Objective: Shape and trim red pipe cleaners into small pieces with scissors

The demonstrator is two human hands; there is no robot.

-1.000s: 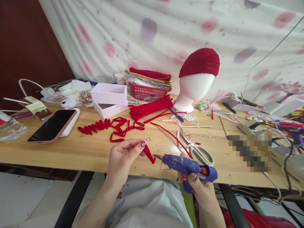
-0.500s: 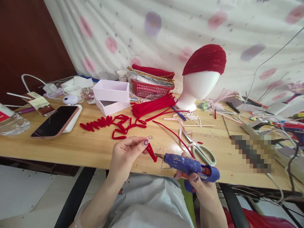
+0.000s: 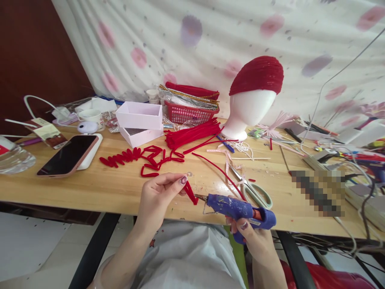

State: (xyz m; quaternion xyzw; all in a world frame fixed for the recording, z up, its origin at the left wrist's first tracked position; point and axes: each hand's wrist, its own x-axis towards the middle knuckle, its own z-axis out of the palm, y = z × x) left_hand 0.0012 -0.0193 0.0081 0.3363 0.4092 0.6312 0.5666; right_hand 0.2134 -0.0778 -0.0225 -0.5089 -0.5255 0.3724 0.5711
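Note:
Between the thumb and fingers of my left hand (image 3: 161,196) is a folded red pipe cleaner (image 3: 190,193), its bent end hanging down to the right. My right hand (image 3: 251,233) is wrapped round the handle of a blue hot glue gun (image 3: 231,206). The gun lies nearly level, and its metal nozzle meets or almost meets the pipe cleaner's lower end. Part of the grip and trigger is hidden by my fingers. Behind the gun, a long red pipe cleaner (image 3: 218,170) and scissors with pale handles (image 3: 257,194) rest on the wooden table (image 3: 120,190).
Bent red pieces (image 3: 123,156) and a red pipe-cleaner bundle (image 3: 192,134) lie beyond my hands. Farther back stand white boxes (image 3: 140,116), a red basket (image 3: 189,114) and a foam head (image 3: 245,112) with a red cap. A phone (image 3: 67,154) is at left, a power strip (image 3: 331,172) at right.
The whole view has shifted slightly. My right-hand fingers under the glue gun have changed position a little; the nozzle stays at the pipe cleaner's lower end.

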